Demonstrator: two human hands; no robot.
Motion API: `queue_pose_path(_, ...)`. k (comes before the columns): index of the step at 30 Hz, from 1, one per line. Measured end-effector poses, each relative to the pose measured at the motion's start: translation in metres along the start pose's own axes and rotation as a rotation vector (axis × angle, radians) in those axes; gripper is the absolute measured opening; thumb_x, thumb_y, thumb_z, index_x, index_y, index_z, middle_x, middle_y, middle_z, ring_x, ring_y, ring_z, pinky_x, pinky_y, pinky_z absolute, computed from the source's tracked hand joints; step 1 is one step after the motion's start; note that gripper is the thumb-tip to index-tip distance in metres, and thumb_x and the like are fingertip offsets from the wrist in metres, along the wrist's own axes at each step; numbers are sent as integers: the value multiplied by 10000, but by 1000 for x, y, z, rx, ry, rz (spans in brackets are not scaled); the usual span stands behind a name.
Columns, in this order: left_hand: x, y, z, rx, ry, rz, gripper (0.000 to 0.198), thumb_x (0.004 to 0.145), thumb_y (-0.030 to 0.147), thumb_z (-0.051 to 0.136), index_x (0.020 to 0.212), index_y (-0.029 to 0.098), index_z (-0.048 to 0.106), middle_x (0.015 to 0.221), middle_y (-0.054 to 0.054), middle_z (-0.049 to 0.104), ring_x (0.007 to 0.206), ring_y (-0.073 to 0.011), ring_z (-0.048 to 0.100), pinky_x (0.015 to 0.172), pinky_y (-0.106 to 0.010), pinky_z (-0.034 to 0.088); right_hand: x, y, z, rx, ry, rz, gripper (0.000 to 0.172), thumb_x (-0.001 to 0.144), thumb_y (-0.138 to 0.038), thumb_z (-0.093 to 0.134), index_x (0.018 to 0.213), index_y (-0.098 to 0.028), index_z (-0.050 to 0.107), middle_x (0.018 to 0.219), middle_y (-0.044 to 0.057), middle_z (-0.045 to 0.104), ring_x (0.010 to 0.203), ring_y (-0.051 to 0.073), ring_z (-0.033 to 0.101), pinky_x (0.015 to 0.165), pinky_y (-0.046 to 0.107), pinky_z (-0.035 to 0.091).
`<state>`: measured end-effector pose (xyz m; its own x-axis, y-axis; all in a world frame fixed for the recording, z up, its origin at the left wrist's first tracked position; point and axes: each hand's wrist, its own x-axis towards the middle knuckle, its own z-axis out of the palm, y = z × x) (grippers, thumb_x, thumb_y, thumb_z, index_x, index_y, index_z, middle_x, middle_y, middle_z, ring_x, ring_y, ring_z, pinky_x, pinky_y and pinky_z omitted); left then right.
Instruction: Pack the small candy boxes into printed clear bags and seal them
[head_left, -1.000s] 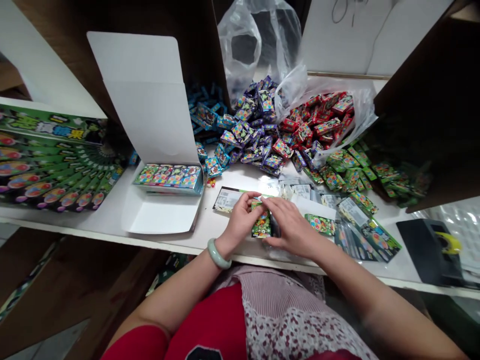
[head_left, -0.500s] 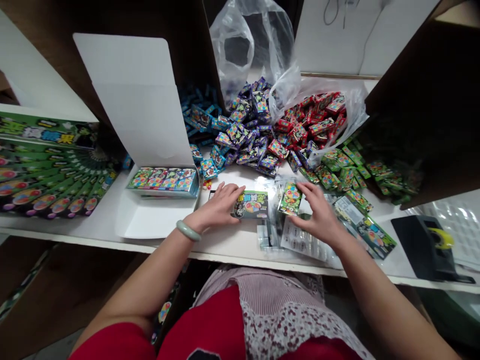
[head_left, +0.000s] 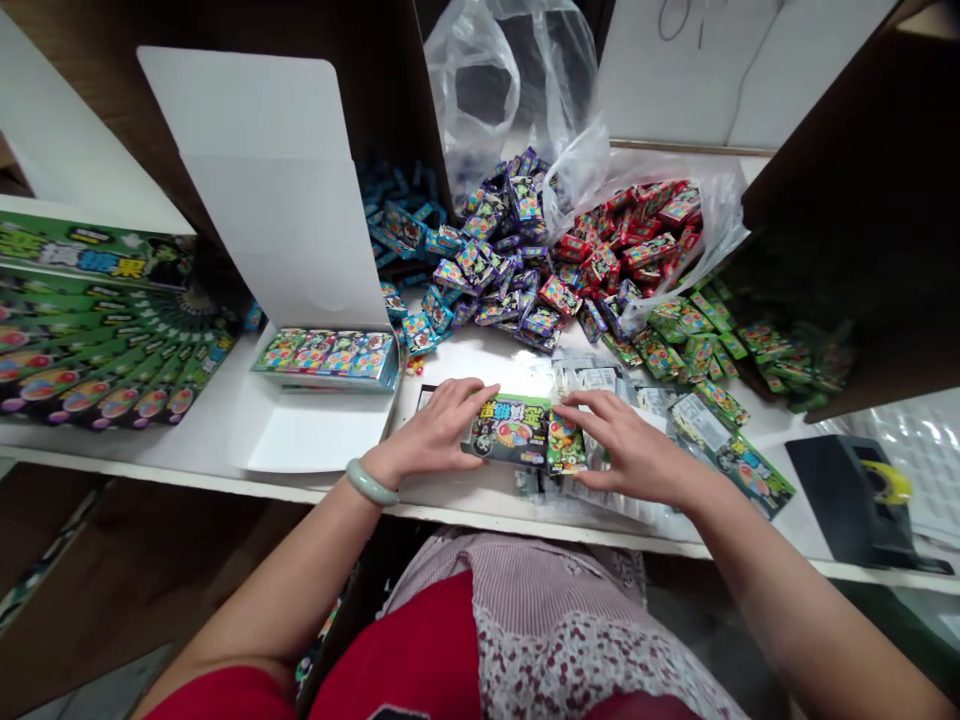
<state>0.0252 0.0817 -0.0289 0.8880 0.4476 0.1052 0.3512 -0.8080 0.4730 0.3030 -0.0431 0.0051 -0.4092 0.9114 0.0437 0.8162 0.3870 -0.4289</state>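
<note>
My left hand (head_left: 435,428) grips the left part of a flat dark card (head_left: 514,432) with green edging and a picture of coloured candies, thumb below and fingers above. At the card's right end, a small green candy box (head_left: 565,442) is held between the thumb and fingers of my right hand (head_left: 630,448). Box and card meet edge to edge or overlap slightly; I cannot tell which. Clear plastic packets with printed sheets (head_left: 615,495) lie under and beside my right hand.
An open white carton (head_left: 300,440) at left holds a row of small boxes (head_left: 330,352). Behind my hands lie heaps of blue (head_left: 405,235), purple (head_left: 495,285), red (head_left: 637,235) and green (head_left: 675,330) boxes. A tape dispenser (head_left: 847,500) stands right; fanned printed cards (head_left: 105,350) lie far left.
My right hand has brought the green candy box left and slightly down, against the card's right end. The card and my left hand have shifted slightly right and down.
</note>
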Motion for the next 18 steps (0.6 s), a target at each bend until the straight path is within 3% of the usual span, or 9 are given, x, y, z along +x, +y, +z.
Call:
queue_pose_path(6,-5,6,10,-64,17,-30,899,652,325,738,1432,205,307,1303,-146,431,1215,-349,422,1035,-494,389,7,4,9,145,32,52,803,767,-273,719,1446,-237,291,1444,148,360,1346,284,363,1101,459,360)
queue_pose_path(9,-10,5,13,-66,58,-93,899,661,312,738,1439,218,297,1312,-138,429,1230,-344,424,1042,-490,395,11,3,11,254,61,59,860,749,-377,749,1450,-233,273,1459,161,346,1361,281,354,1104,464,357)
queue_pose_path(13,-12,5,19,-56,136,-133,903,673,283,729,1450,255,270,1305,-125,431,1222,-334,443,1032,-484,414,11,-13,14,255,112,70,555,864,-407,623,1359,-250,428,1390,140,484,1387,283,320,1138,560,244)
queue_pose_path(15,-11,4,21,-55,152,-124,899,670,261,728,1445,259,272,1305,-124,429,1221,-329,451,1030,-477,423,14,-17,16,253,97,45,484,900,-382,573,1354,-270,451,1377,107,521,1413,278,274,1149,595,167)
queue_pose_path(18,-11,2,20,-44,183,-150,896,665,243,729,1438,254,276,1309,-121,420,1225,-324,450,1036,-471,426,28,1,13,272,221,123,421,911,-360,555,1315,-253,506,1283,91,605,1310,260,441,1103,529,309)
